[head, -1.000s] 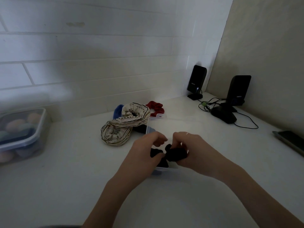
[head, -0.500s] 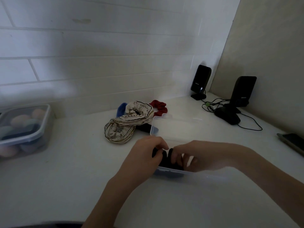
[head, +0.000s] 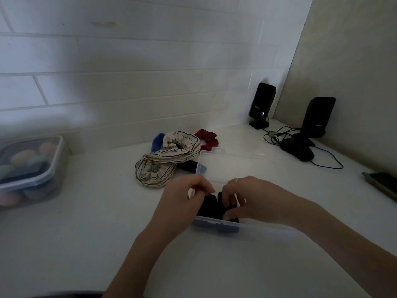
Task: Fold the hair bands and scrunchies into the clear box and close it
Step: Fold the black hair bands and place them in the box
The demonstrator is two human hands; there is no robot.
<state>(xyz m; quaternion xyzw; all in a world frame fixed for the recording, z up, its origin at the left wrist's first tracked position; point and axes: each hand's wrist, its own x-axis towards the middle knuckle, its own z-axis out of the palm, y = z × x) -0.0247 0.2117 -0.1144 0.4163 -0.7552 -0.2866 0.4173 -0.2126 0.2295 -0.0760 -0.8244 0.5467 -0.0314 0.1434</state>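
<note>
Head view: left hand (head: 184, 198) and right hand (head: 247, 196) are both pinching the black band (head: 209, 204), tucking it into the clear box (head: 217, 225) at 6 o'clock from the striped scrunchie (head: 167, 158); advise pressing it flat against the left wall.

Small logos on two black speakers (head: 262, 103) (head: 318, 117), too blurred to read.
</note>
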